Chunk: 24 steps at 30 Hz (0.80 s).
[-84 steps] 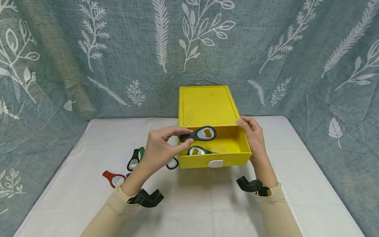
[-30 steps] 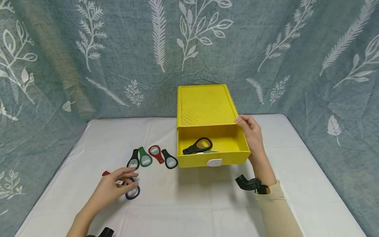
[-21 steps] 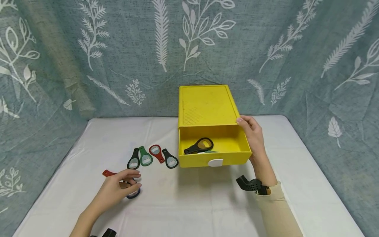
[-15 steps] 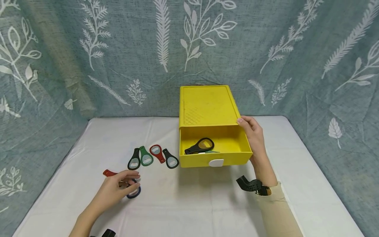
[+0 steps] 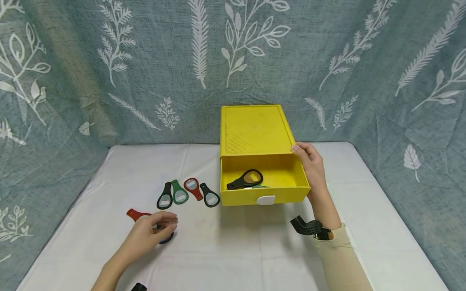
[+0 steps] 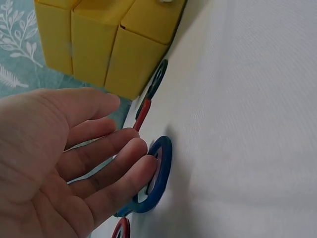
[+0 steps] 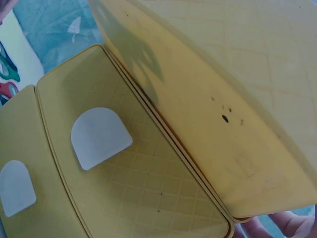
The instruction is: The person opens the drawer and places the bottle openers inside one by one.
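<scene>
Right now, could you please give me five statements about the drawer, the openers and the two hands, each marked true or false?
1. The top drawer of the yellow unit is pulled open. True.
2. The top drawer is empty. False: a black opener lies in it.
3. On the cloth, a green opener lies between a black one and a red one. True.
4. The left hand is inside the top drawer. False: it is by a blue opener on the cloth.
5. The right hand is touching the white handle. False: it touches the yellow unit's right edge.
</scene>
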Tool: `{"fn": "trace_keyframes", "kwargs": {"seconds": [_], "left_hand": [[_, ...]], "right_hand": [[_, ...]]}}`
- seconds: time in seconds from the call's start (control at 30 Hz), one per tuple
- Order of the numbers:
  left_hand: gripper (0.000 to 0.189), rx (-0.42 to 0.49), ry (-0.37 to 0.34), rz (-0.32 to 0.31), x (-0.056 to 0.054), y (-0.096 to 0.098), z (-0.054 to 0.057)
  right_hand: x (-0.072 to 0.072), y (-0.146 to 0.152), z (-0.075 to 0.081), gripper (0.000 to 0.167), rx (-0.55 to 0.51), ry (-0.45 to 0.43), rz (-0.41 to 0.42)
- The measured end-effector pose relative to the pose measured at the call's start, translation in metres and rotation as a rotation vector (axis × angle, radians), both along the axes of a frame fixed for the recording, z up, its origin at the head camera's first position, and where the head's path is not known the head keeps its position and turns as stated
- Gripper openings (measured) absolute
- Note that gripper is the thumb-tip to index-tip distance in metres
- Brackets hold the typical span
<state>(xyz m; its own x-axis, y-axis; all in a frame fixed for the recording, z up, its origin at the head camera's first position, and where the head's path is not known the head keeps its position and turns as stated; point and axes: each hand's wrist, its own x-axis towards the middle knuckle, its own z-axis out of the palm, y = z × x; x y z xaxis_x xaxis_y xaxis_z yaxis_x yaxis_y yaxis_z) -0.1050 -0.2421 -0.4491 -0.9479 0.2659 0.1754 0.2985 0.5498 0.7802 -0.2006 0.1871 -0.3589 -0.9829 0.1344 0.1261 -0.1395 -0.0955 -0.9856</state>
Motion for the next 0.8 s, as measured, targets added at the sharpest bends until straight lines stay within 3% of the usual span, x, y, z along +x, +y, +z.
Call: {"fn": "trace_keyframes", "kwargs": {"seconds": [0.2, 0.4, 0.63, 0.8], "left_hand": [[0.017, 0.017, -0.069, 0.012, -0.001, 0.007, -0.001], [0.021, 0.073, -0.095, -0.033, -0.003, 0.01, -0.005], [0.04, 0.146, -0.094, -0.095, -0.007, -0.004, -0.001], [0.046, 0.088, -0.105, -0.123, -0.012, -0.017, 0.001]], "right_hand": [[-0.001, 0.0, -0.001, 0.041, -0.002, 0.004, -0.001], [-0.001, 0.0, -0.002, 0.041, -0.004, 0.014, 0.003], [0.0, 0.0, -0.002, 0.041, -0.003, 0.013, 0.007], [-0.001, -0.001, -0.001, 0.039, -0.008, 0.017, 0.003]]}}
